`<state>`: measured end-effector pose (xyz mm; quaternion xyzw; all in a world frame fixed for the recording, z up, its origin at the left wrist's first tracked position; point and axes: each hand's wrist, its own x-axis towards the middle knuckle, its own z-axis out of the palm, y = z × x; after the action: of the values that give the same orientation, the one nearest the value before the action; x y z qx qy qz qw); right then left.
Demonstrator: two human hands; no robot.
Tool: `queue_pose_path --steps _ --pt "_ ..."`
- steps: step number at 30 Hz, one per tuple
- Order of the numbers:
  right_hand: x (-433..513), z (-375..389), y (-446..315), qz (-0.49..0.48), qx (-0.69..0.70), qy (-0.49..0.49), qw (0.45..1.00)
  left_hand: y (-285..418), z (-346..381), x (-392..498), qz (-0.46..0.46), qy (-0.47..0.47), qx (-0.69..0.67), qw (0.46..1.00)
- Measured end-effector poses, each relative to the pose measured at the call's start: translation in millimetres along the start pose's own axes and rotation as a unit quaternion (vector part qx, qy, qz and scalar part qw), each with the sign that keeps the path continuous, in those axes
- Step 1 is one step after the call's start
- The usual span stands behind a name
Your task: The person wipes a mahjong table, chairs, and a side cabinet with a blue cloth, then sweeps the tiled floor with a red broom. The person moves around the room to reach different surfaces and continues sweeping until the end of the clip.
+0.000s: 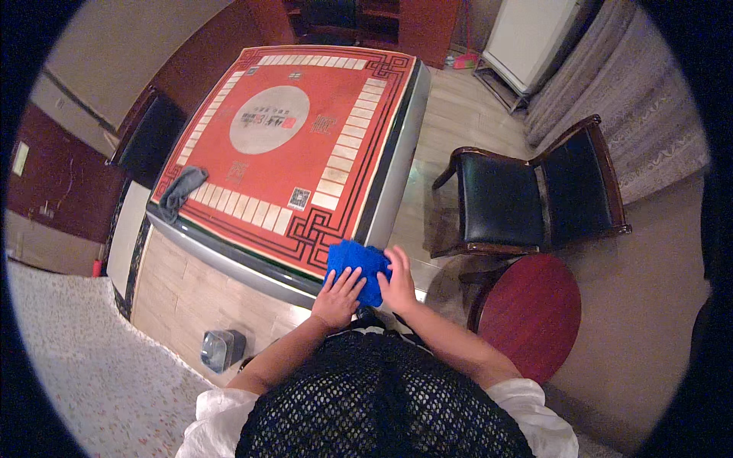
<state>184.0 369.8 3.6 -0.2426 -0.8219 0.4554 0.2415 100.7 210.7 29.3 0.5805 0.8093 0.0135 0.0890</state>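
A bunched blue cloth [352,257] lies at the near right corner of a mahjong table, partly over its edge. My left hand [339,299] rests flat on the cloth, fingers spread and pointing away from me. At the cloth's right edge is my right hand [400,281], its thumb touching the fabric and its other fingers raised; whether it pinches the cloth is unclear. The table bears a red mat [286,172] with a pale central circle and printed writing. Rows of mahjong tiles [243,209] line all four sides of it.
A grey cloth [184,192] drapes over the table's near left corner. To the right stand a black-seated wooden chair [501,200] and a round red stool [532,318]. A clear bin [216,350] sits on the floor at left, beside a floral-covered surface [86,360]. Another chair [150,137] flanks the table's left side.
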Motion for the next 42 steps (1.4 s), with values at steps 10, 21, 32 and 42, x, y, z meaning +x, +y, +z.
queue_pose_path --steps 10,21,32,42 --pt "7.8 18.2 9.1 0.022 -0.199 -0.219 0.955 -30.0 -8.1 51.3 0.083 -0.028 0.025 0.996" --pt "46.8 8.5 20.4 0.045 -0.201 -0.239 0.949 -46.8 -13.9 94.3 0.103 -0.040 0.034 0.993" --pt "158.8 -27.9 64.4 -0.063 -0.189 -0.231 0.952 -49.6 -23.5 192.7 -0.003 -0.043 0.002 0.999" --pt "376.9 -50.0 139.1 -0.028 -0.157 -0.178 0.971 -105.2 -63.1 425.2 -0.050 -0.040 0.005 0.998"
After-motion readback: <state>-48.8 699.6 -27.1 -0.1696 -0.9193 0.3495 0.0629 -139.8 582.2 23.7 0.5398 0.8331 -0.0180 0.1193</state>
